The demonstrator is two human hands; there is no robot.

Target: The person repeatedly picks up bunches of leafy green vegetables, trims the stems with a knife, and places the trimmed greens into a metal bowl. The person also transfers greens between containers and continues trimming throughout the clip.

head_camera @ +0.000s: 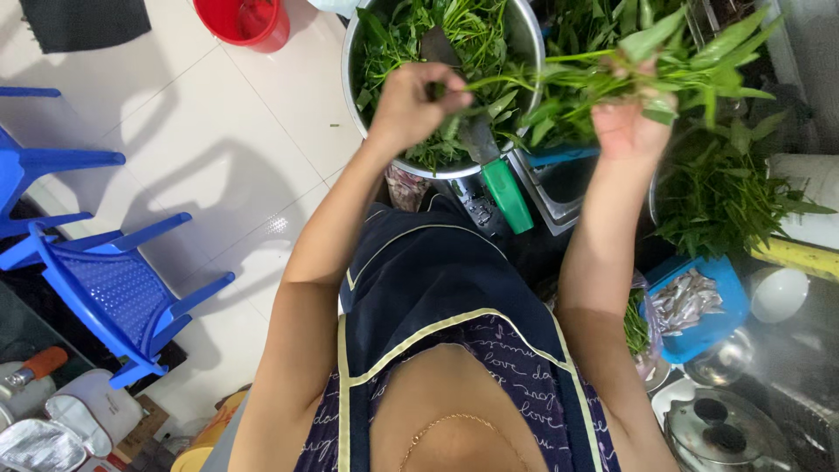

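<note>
apron (437,288) below; both hands' fingers clamp greens (612,79) beside the bowl (524,35) rim.

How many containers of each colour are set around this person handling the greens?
Silver metal basin of greens: 1
Red bucket: 1
Blue tub of small fish: 1
White bowl: 1
Total: 4

A silvery foil pouch (37,444) lies at bottom left.
</note>
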